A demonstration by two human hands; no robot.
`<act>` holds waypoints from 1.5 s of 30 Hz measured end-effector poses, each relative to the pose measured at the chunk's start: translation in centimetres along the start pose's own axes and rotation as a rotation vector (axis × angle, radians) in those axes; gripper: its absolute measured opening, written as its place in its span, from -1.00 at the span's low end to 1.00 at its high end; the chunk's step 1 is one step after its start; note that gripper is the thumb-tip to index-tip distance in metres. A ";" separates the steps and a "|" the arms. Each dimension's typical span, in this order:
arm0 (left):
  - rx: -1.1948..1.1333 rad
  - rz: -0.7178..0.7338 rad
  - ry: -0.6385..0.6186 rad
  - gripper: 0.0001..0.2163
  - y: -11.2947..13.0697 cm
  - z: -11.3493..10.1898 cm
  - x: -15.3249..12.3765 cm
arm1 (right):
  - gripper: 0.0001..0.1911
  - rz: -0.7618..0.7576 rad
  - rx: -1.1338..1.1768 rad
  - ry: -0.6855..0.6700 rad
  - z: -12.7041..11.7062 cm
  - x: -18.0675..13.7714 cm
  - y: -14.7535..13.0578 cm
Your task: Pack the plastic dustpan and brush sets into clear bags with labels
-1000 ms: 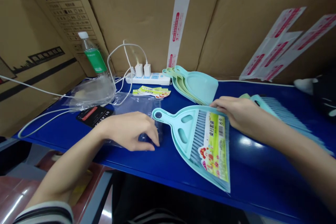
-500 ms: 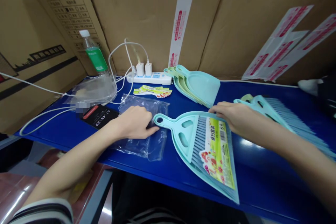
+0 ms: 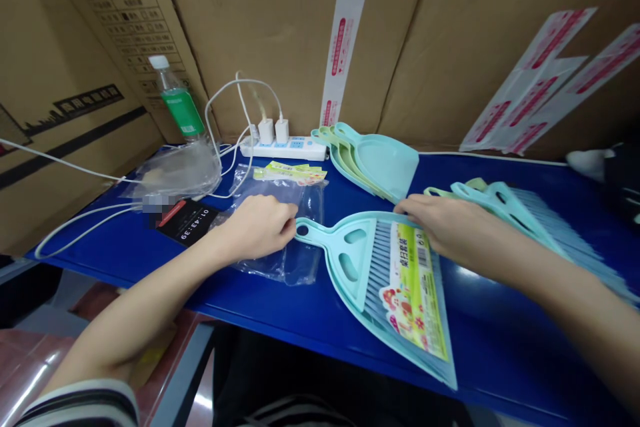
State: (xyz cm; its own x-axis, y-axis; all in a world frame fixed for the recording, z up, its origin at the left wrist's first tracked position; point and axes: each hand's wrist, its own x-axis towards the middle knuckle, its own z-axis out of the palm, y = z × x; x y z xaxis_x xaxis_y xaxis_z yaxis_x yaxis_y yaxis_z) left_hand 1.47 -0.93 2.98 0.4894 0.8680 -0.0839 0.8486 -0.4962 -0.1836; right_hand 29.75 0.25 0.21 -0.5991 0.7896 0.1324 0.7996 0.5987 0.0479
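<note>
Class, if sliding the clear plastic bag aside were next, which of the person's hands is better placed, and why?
Left, probably: the left hand is over the clear plastic bag, while the right hand is farther off, at the edge of the dustpan-and-brush set.

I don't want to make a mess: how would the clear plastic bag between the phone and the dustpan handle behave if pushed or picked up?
The clear plastic bag would probably be floppy, since its surface is visibly wrinkled. It's likely light, as the blue table shows through its thin film. Its glossy surface may let it slide.
</note>
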 end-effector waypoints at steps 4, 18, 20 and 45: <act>0.071 -0.005 -0.007 -0.73 0.1 0.0 0.2 | -0.72 -0.004 0.061 -0.017 0.3 -0.2 0.0; -0.002 0.072 0.044 -0.72 0.0 0.1 0.2 | -0.74 0.026 0.146 -0.028 -0.4 -0.2 -0.6; -0.036 0.083 0.046 -0.72 -0.1 0.2 0.2 | -0.75 0.003 0.167 -0.017 -0.3 -0.3 -0.8; -0.381 0.228 0.052 -0.70 0.1 0.2 -0.1 | -0.71 0.024 0.147 0.045 -0.9 0.0 -1.2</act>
State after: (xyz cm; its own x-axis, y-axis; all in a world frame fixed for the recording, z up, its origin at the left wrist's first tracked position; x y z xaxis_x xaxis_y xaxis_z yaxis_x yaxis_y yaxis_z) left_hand 1.46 -1.10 2.82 0.6736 0.7385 -0.0294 0.7267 -0.6545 0.2088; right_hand 28.84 -0.64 1.02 -0.5752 0.7989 0.1759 0.7968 0.5958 -0.1004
